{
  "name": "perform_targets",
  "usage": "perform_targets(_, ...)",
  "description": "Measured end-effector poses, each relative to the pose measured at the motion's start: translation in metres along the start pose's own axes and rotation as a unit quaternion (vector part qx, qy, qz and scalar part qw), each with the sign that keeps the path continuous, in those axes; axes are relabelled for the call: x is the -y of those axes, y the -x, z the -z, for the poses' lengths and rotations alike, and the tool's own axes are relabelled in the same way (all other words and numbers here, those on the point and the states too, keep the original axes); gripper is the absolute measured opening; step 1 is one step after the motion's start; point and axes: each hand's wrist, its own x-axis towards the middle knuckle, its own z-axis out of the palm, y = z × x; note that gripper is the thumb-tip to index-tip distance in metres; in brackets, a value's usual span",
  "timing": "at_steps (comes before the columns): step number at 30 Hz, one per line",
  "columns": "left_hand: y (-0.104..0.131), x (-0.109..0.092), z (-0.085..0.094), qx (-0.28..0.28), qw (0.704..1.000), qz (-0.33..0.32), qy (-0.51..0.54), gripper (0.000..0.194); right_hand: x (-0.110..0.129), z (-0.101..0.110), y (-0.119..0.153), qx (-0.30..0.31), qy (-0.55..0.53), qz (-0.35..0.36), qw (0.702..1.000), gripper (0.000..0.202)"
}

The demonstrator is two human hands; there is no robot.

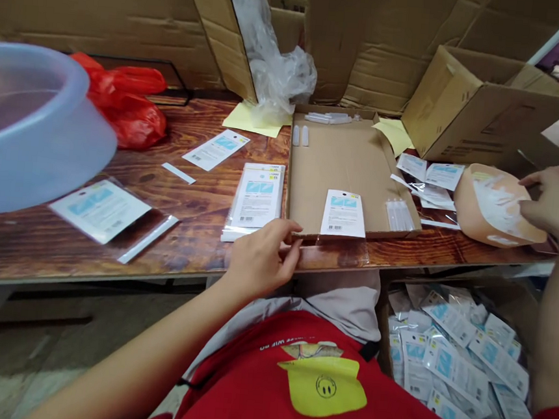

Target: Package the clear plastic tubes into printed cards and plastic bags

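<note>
My left hand is at the near left corner of a shallow cardboard tray, its thumb and fingers curled onto the tray's edge. Over the tray's front edge lies a printed card in a clear bag. A stack of bagged cards stands left of the tray. My right hand reaches to the right side of an orange tub with whitish contents, fingers apart; its far fingers are hidden. Small clear plastic pieces lie in the tray's near right corner, with more along its back edge.
A large bluish basin and a red plastic bag occupy the left. Loose bagged cards lie on the wooden table. Below the table at right, a box holds many packed cards. An open carton stands behind the tub.
</note>
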Motion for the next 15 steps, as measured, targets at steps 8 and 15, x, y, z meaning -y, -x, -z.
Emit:
perform_targets(8, -0.02, 0.002, -0.031, -0.058, 0.972, -0.228, -0.007, 0.016, 0.195, -0.097, 0.036, 0.021, -0.014, 0.188, 0.982, 0.024)
perform_targets(15, -0.053, -0.012, -0.002, -0.131, 0.957, -0.243, 0.093, 0.009, 0.253, -0.118, 0.02, -0.041, -0.171, 0.222, 0.959, 0.032)
